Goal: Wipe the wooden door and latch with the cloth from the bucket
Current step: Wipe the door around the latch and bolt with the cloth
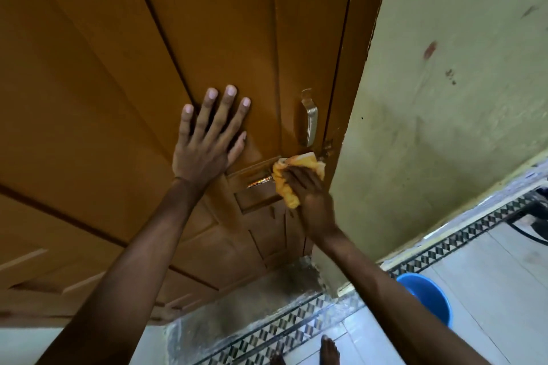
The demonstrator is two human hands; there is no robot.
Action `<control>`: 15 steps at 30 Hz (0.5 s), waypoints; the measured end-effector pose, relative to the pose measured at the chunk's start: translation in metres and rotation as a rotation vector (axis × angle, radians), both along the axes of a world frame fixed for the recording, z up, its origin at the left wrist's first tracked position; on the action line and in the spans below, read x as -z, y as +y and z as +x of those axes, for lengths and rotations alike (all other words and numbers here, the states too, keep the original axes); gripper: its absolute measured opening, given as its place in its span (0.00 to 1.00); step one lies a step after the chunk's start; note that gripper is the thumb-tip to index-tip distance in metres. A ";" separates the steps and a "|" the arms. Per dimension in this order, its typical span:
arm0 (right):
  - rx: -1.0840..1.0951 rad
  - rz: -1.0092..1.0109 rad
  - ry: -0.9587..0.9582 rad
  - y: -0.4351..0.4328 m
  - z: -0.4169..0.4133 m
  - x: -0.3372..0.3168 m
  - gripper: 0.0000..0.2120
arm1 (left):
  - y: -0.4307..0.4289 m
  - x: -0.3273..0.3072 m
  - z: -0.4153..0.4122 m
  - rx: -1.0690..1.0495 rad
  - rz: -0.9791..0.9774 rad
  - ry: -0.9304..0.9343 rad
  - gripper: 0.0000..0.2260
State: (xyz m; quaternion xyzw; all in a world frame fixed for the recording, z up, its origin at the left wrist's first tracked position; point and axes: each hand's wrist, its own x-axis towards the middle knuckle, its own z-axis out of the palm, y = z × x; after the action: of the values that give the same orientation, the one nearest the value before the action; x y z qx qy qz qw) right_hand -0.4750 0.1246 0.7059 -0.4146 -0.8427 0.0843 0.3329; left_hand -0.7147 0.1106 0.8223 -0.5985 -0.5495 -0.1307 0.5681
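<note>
Clutching the yellow cloth (296, 178), the right hand (311, 198) presses it against the latch (261, 181) near the edge of the wooden door (118, 98), fingers closed around the fabric. Just above the grip sits a metal handle (310, 120); left of it, the left hand (207, 139) lies flat on the door, fingers spread. Well below and to the right, a blue bucket (430, 296) stands on the tiled floor (489, 275), its contents hidden by the forearm.

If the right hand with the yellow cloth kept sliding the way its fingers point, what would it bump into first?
Probably the silver door handle. The right hand presses the yellow cloth on the latch, fingers pointing up the door; the handle sits just above. Its exact line is hard to judge.
</note>
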 end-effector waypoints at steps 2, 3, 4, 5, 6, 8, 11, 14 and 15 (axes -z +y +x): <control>0.134 -0.007 -0.029 0.011 0.011 -0.008 0.24 | 0.000 0.000 0.000 -0.001 -0.003 0.004 0.28; 0.228 -0.067 0.020 0.011 0.004 -0.013 0.23 | 0.000 0.000 0.000 -0.002 -0.004 0.003 0.28; 0.299 -0.107 0.063 0.007 -0.009 -0.017 0.22 | 0.000 0.000 0.001 -0.005 -0.006 0.002 0.27; 0.338 -0.125 0.084 0.001 -0.023 -0.018 0.22 | -0.001 -0.001 0.001 -0.008 -0.007 0.002 0.27; 0.324 -0.124 0.076 -0.006 -0.034 -0.014 0.23 | -0.001 -0.001 0.001 -0.007 -0.009 0.003 0.27; 0.196 -0.154 0.004 -0.027 -0.035 -0.008 0.26 | -0.002 -0.001 0.001 -0.006 -0.011 0.007 0.27; 0.224 -0.315 -0.017 -0.034 0.007 0.016 0.17 | -0.002 -0.002 0.001 -0.004 -0.009 0.007 0.27; 0.421 -0.396 0.040 -0.030 0.037 0.023 0.20 | 0.000 0.000 0.000 -0.001 0.001 0.012 0.27; 0.444 -0.368 0.096 -0.028 0.042 0.020 0.22 | 0.000 0.000 0.000 -0.004 0.006 0.014 0.27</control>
State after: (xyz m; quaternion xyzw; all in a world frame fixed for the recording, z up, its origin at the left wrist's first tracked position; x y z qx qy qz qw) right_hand -0.4329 0.0965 0.6861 -0.6377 -0.6853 0.1804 0.3019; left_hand -0.7150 0.1104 0.8222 -0.5968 -0.5461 -0.1269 0.5740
